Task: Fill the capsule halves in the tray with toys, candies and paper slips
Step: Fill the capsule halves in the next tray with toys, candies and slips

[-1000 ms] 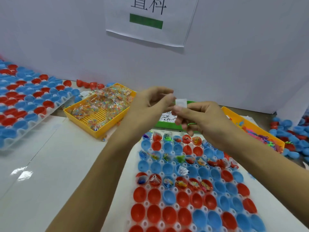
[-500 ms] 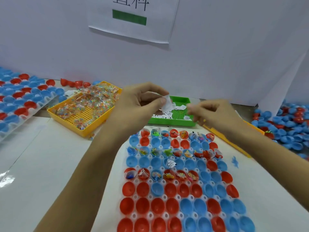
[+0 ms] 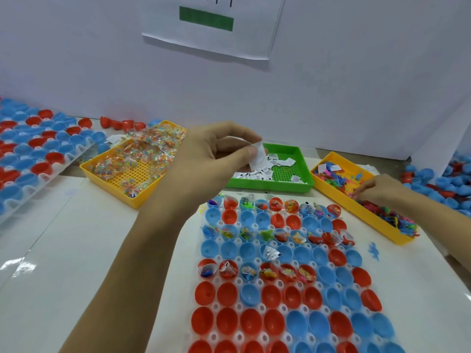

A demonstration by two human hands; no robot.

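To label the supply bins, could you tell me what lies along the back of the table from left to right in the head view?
Tray of closed capsules → yellow candy tray → green tray of paper slips → yellow toy tray → loose capsule pile.

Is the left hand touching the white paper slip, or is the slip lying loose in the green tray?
Touching. The head view shows the left hand pinching the paper slip between thumb and fingers, raised above the green tray.
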